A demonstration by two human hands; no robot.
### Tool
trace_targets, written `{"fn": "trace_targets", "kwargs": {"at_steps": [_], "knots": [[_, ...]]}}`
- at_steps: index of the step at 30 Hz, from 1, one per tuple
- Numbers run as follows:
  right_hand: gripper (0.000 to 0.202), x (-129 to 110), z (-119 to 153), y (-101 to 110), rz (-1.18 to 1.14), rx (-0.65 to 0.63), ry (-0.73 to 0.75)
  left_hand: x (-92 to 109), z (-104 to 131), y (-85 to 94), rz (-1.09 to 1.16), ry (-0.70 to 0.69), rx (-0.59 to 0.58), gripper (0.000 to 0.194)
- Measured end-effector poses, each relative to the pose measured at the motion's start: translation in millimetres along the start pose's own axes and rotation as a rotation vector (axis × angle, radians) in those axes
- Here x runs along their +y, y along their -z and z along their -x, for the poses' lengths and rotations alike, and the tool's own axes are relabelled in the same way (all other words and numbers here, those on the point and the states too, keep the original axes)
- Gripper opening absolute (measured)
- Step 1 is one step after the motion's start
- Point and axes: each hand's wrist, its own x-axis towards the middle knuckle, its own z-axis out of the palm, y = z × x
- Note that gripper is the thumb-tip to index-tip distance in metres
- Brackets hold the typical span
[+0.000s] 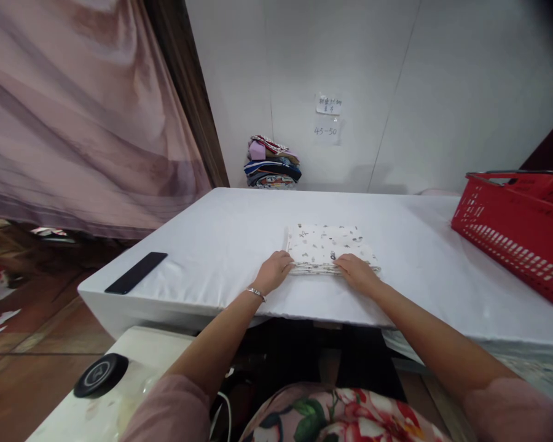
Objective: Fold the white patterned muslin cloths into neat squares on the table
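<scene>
A folded white cloth with small dark prints [325,242] lies on the white-covered table [212,239], its layered folded edge facing me. My left hand [275,271] is at the near left corner of the cloth, fingers closed on the edge. Farther right, my right hand [356,272] grips the same near edge, with its fingertips on top of the layers. Both thumbs are mostly hidden. A bracelet circles my left wrist.
On the table's right stands a red plastic basket [516,230]. A flat black object [137,272] lies at the left edge. Behind the table are stacked folded fabrics [273,166]. A pink curtain [74,123] hangs left. A round black object [101,374] sits on the lower-left surface.
</scene>
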Motion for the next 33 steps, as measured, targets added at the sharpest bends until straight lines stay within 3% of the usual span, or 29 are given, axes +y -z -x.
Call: {"fn": "trace_targets", "kwargs": {"at_steps": [9,15,22,29,33], "knots": [[0.024,-0.4,2.9,6.4,-0.057,-0.026,0.032,-4.5,3.7,-1.6,-0.043,0.007,0.02,0.024],[0.024,1.9,1.8,2.7,-0.065,-0.011,0.006,-4.8,-1.0,9.7,-0.106,-0.041,-0.101,0.026],[0.024,4.3,1.0,1.5,-0.085,-0.008,0.036,10.5,-12.6,19.7,-0.319,-0.12,-0.243,0.029],[0.024,8.8,1.6,-3.0,-0.092,0.015,0.054,14.0,-14.3,28.2,-0.322,-0.054,-0.256,0.025],[0.024,9.7,1.3,-4.6,-0.086,0.026,0.067,10.6,-14.7,26.6,-0.356,-0.073,-0.195,0.025]]}}
